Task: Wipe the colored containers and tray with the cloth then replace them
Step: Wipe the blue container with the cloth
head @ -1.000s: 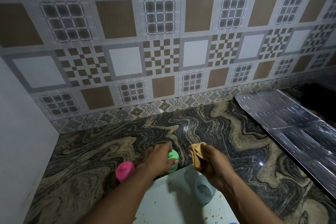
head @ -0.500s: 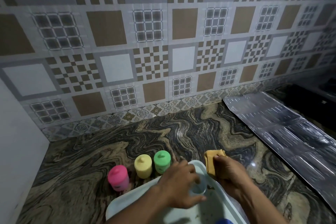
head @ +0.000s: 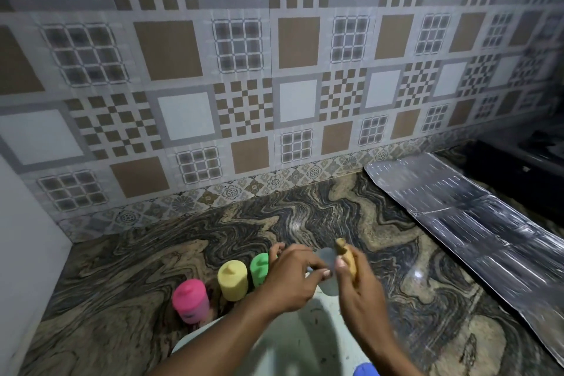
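Head view. Pink container (head: 190, 301), yellow container (head: 232, 280) and green container (head: 259, 268) stand in a row on the surface, left of the left grip, with green just beside its knuckles. Left hand (head: 293, 276) pinches a pale container (head: 326, 255) at the fingertips, above the tray (head: 195, 340). Right hand (head: 357, 287) is clamped on the folded cloth (head: 346, 256), touching that container. Risks, judged: hard rubbing twists the container out of so thin a pinch; a left-arm swing topples green. Blue container (head: 364, 369) sits below the right grip, partly cut off.

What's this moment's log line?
left hand: holds pale container | right hand: holds cloth | pink container, yellow container, green container: on counter
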A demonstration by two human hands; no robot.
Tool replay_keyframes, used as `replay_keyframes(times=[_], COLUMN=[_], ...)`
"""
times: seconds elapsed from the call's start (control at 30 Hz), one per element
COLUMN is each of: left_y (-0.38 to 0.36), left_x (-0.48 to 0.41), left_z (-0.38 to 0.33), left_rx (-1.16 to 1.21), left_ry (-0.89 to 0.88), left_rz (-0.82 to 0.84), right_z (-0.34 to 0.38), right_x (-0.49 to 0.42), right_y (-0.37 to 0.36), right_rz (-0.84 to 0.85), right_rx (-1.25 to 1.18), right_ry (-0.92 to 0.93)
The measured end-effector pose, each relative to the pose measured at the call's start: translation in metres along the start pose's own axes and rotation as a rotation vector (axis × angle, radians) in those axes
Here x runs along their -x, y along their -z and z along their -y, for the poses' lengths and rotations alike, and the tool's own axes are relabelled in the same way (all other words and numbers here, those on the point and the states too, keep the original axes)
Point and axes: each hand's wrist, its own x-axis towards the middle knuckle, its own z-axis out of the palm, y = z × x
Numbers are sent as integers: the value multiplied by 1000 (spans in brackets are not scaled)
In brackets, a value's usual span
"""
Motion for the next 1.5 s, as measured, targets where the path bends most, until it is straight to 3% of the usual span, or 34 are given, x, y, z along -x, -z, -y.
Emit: replay_keyframes(times=[0.07, 0.23, 0.37, 0.43, 0.53, 0.7, 0.83, 1.0, 1.1, 1.2, 1.33, 1.43, 1.5], left_y=[4, 28, 49, 58, 69, 76, 79, 92, 97, 96, 82, 66, 58], left_x=[-7, -8, -4, -3, -4, -18, -16, -21, -25, -23, -21, -21, -18], left_z=[0, -4, -13, -16, -25, -34, -29, -39, -42, -39, -34, -28, -27], left_rx=[60, 420, 689, 746, 777, 505, 622, 539, 544, 705, 779, 619, 462], left_ry=[20, -3, 37, 60, 94, 5, -51, 10, -60, -103, -30, -81, -166], left_rz=[36, 107, 173, 193, 230, 182, 237, 248, 260, 295, 67, -166, -231], right_z=[3, 23, 29, 32, 34, 47, 51, 51, 57, 62, 61, 62, 59], right_x=[4, -12, -28, -28, -29, -27, -18, -27, -31, -25, -31, -41, -43], right_y=[-11, -1, 13, 16, 11, 8, 11, 10, 11, 13, 14, 13, 9], right_rz=[78, 174, 393, 465, 472, 412, 560, 393, 303, 441, 357, 227, 194], right_rx=[-1, -345, -787, -898, -893, -808, -1020, -1070, -1032, -1171, -1285, -1301, -1292], right_ry=[49, -72, -647, -751, -732, -622, -793, -663, -590, -727, -760, -753, -747])
